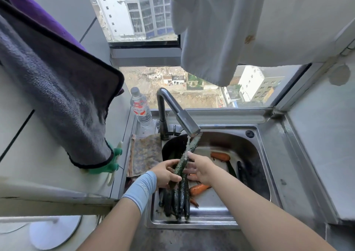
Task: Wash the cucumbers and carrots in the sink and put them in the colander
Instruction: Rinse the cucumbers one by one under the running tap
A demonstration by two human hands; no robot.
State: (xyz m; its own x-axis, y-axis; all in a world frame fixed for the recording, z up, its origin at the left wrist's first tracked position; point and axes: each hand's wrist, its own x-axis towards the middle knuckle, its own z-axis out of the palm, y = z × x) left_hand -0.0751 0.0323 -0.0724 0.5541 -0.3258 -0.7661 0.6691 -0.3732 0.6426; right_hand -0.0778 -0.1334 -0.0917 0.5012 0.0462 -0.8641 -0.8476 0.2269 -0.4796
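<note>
Left hand (pixel 166 174) gripping cucumber (pixel 183 160) under tap (pixel 184 118), right hand (pixel 200 171) apparently touching it

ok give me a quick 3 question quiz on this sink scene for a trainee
1. True or false: water from the faucet runs onto the cucumber that the left hand grips.
2. What lies on the counter just left of the sink? A) a cloth B) a knife C) a plate
3. Fill in: the orange vegetables lying in the sink are ____.

Key: 1 true; 2 A; 3 carrots
</note>
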